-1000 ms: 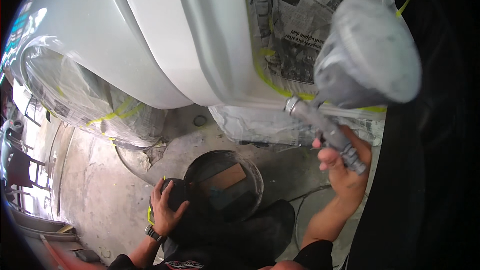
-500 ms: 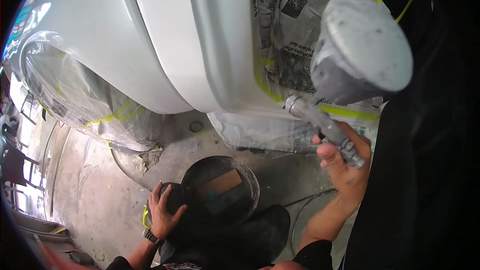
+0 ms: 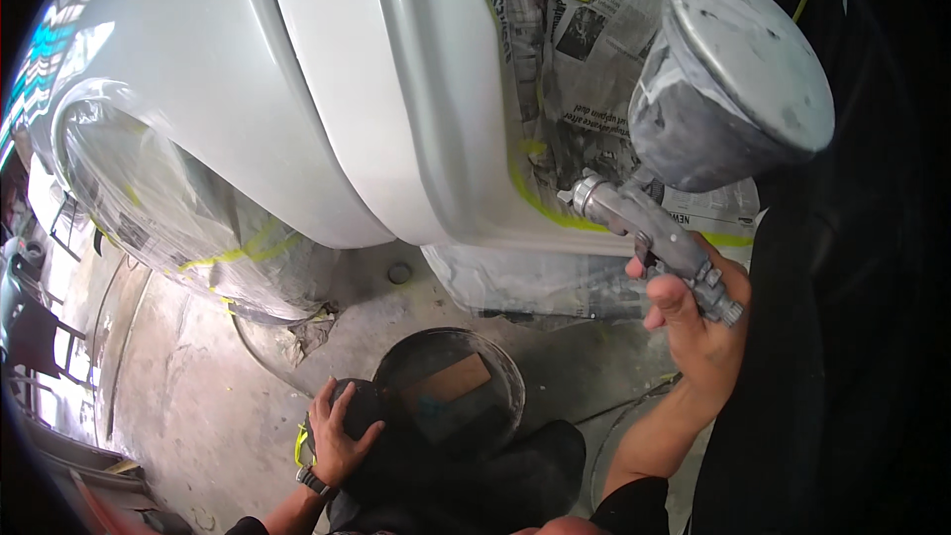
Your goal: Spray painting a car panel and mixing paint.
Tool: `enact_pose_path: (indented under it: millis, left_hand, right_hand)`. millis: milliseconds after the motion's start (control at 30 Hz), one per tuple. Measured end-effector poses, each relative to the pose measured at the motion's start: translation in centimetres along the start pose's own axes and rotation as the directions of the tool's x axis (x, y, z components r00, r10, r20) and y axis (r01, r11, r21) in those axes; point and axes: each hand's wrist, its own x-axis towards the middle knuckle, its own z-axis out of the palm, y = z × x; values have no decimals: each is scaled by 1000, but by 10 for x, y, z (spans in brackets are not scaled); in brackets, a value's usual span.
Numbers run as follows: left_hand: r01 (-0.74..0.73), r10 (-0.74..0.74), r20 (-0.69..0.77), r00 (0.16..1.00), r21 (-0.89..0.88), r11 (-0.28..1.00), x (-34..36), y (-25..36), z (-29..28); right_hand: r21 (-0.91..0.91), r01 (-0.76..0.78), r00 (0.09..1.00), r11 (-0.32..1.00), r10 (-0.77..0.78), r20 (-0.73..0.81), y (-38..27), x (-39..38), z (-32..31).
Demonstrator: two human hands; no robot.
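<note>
Right hand (image 3: 701, 322) wraps a grey metal spray gun (image 3: 649, 228), nozzle (image 3: 590, 194) at ten o'clock (guessing that steadies the round grey cup (image 3: 684, 129)); left hand (image 3: 337, 438) lies spread over a black-clad knee (image 3: 366, 404).

Stained grey concrete floor (image 3: 188, 367)

Pale, stained concrete floor (image 3: 198, 367), carrying a round dark tub (image 3: 507, 404). Beyond the tub lies a small dark ring (image 3: 399, 273); beyond it to the left, a crumpled tan scrap (image 3: 310, 339). Left of the tub, a thin cord (image 3: 265, 371) curves across the concrete; right of it runs a dark cable (image 3: 624, 404).
</note>
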Motion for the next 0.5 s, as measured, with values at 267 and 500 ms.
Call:
enact_pose_path:
  millis: [267, 500]
  left_hand:
    - [18, -18, 6, 1000, -14, 1000, 1, 4, -3]
    - [24, -23, 21, 1000, -24, 999, 0, 7, -7]
  right_hand:
    - [167, 286, 927, 943, -228, -299, -13, 10, 11]
    - [-75, 194, 946, 978, -207, -250, -11, 13, 14]
